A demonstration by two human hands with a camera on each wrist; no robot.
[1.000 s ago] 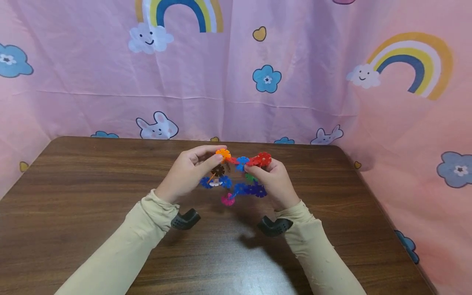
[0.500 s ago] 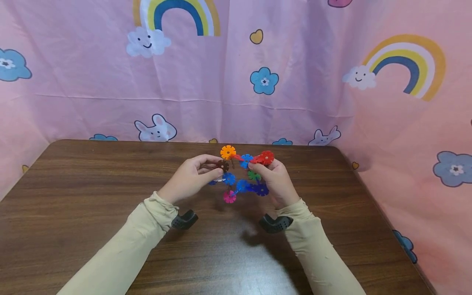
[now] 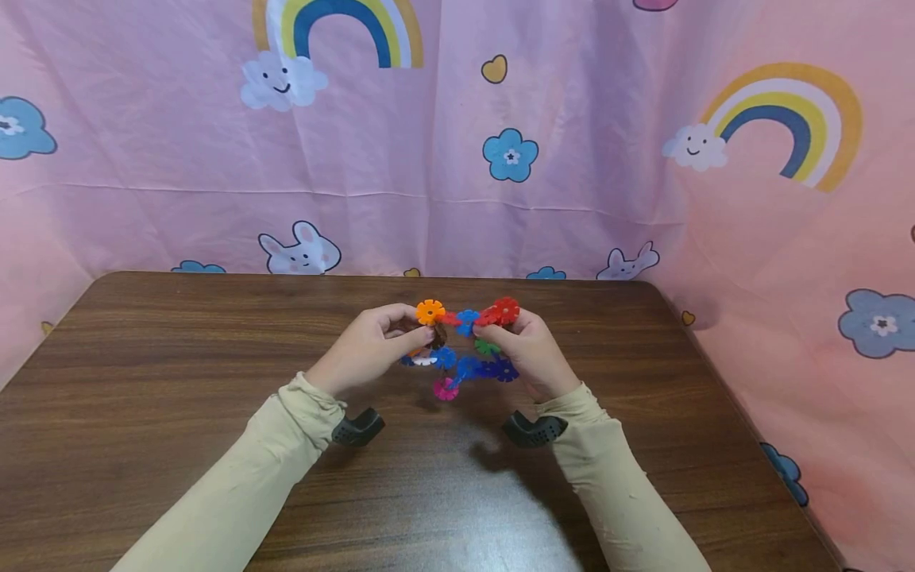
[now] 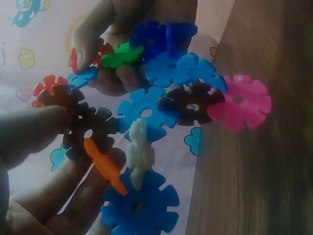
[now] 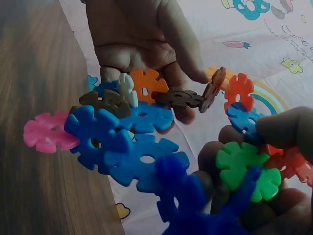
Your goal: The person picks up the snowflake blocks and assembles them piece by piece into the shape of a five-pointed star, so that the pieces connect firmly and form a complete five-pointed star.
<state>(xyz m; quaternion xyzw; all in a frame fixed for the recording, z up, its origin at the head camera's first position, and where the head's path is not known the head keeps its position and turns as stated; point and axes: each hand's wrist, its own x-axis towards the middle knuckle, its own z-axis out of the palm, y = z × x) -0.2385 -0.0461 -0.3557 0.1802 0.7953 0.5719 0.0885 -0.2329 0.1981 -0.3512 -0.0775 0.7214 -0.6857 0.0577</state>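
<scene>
A loop-like chain of notched plastic snowflake discs is held above the table between both hands. My left hand (image 3: 372,342) pinches a brown disc (image 4: 61,98) at the chain's left side, just under an orange disc (image 3: 430,311). On the opposite side my right hand (image 3: 536,353) grips the chain, its thumb on a light blue disc (image 5: 244,120) beside the red discs (image 3: 506,311). A green disc (image 5: 249,169) lies against the right fingers, with dark blue discs (image 5: 188,203) below. At the near end hangs a pink disc (image 4: 242,103). A white disc (image 4: 139,154) stands edge-on.
The brown wooden table (image 3: 400,492) spreads beneath both forearms. Behind and to the right hangs a pink printed curtain (image 3: 457,159), close to the table's edges. A black curved piece (image 3: 359,427) sits at the left wrist, and another black piece (image 3: 534,430) at the right.
My left thumb and fingers have shifted from the orange disc down to the brown one below it. The chain has tilted a little; the right hand keeps its grip.
</scene>
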